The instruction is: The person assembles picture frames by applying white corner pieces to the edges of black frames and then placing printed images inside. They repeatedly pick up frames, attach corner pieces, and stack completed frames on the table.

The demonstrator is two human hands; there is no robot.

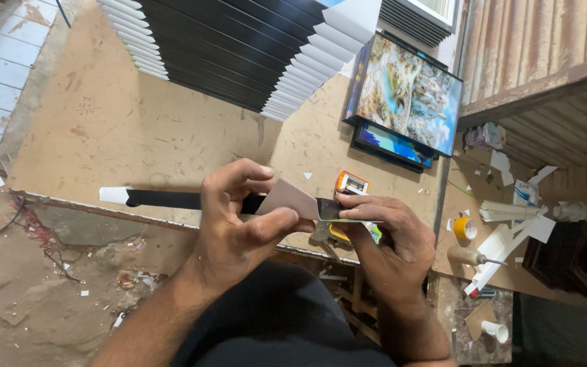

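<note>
Your left hand [239,217] pinches the black frame strip [171,199] over the workbench [103,122] edge; your right hand [382,228] clamps its grey corner protector [292,199], seemingly half fitted; the far end already carries one.

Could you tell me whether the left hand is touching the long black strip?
Touching. The head view shows the left hand wrapped around the long black strip, fingers over the top and thumb pressing from below.

I see stacked frames [239,51] on the table [117,129], a landscape picture [409,95], and yellow tape [465,228].
</note>
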